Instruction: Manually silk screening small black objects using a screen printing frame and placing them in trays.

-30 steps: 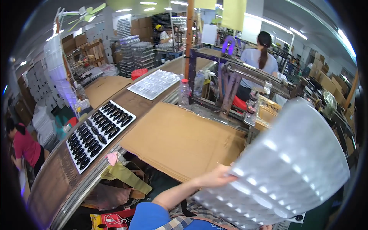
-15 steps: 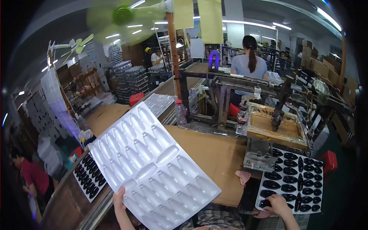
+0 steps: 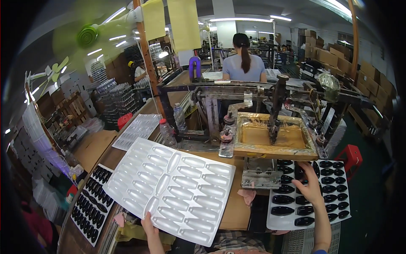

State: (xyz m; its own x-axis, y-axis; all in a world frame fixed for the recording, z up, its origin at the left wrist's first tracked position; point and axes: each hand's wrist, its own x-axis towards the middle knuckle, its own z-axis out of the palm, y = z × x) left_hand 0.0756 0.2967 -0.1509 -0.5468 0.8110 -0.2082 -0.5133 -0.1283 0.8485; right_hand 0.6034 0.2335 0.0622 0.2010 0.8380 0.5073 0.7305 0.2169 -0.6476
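Observation:
My left hand (image 3: 150,226) is closed on the near edge of a white moulded plastic tray (image 3: 231,178). This tray is tilted up in front of me, with rows of long bottle-shaped hollows and no pieces in them. To the right, my right hand (image 3: 311,186) is over a second white tray (image 3: 275,222) of glossy black oval pieces (image 3: 282,199). Its thumb and fingers are around a dark piece (image 3: 299,172), partly hidden by the fingers. The near left corner of that second tray is bare.
A screen-printing frame (image 3: 270,153) on a metal stand rises beyond the right tray, with a metal fixture (image 3: 261,180) below it. Another tray of black pieces (image 3: 93,205) lies at left. Behind stand a plastic bottle (image 3: 167,131) and a seated person (image 3: 243,63). A red stool (image 3: 352,156) is at right.
My right hand has moved from the right tray's near left corner toward its far side; a black piece has left that corner. The tray in my left hand has turned and lowered. The view has swung right.

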